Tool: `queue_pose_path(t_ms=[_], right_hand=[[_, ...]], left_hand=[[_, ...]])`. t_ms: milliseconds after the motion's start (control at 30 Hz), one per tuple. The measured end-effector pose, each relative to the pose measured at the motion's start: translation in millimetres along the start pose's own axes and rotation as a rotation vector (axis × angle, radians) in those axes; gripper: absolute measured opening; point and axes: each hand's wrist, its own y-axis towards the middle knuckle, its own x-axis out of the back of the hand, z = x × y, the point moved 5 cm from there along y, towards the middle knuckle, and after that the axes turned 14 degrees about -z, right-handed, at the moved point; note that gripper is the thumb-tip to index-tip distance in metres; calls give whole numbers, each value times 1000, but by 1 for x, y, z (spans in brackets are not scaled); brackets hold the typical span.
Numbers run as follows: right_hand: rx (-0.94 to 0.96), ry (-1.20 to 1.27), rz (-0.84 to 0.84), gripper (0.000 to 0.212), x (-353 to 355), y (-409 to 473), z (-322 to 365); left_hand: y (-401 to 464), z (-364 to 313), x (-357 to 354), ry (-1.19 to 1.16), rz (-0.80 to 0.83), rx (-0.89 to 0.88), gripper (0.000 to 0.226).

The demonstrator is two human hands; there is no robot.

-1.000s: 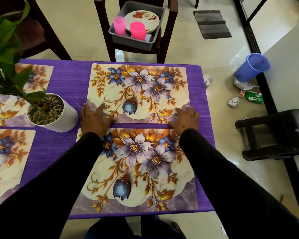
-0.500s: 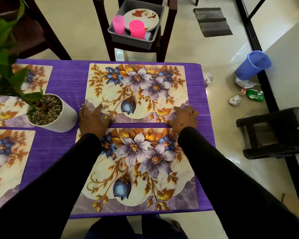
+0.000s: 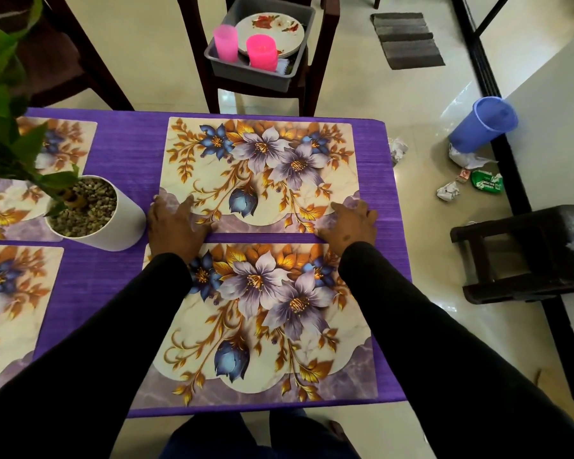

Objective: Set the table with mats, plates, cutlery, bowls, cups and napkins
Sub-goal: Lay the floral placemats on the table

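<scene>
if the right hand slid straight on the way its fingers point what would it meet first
Nothing solid, probably: the right hand lies flat on the far mat, fingers aimed up and slightly right, toward bare purple tablecloth and the table edge.

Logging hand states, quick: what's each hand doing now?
Left hand: open, flat on far mat.
Right hand: open, flat on the same mat.

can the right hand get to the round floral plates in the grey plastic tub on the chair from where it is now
Probably yes, with a lean. The right hand lies flat on the far floral placemat; nothing stands between it and the grey plastic tub beyond the table edge, and the round floral plates lie uncovered.
</scene>
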Motion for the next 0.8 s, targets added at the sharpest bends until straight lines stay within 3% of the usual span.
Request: queue_pose_path(t_ms=[167,300,500,800], right_hand=[[-21,102,-5,66,1,1,-6],[-19,228,-101,77,-4,-20,-17],[71,68,-87,115,-21,-73,-26],[1,116,-41,127,-26,-78,-25]], left_hand=[[-8,1,7,-44,28,38,88],[-58,-10,24,-127,-67,50,84],[-123,-7,12,-107,-13,57,101],[-118,1,13,-64,42,143,106]])
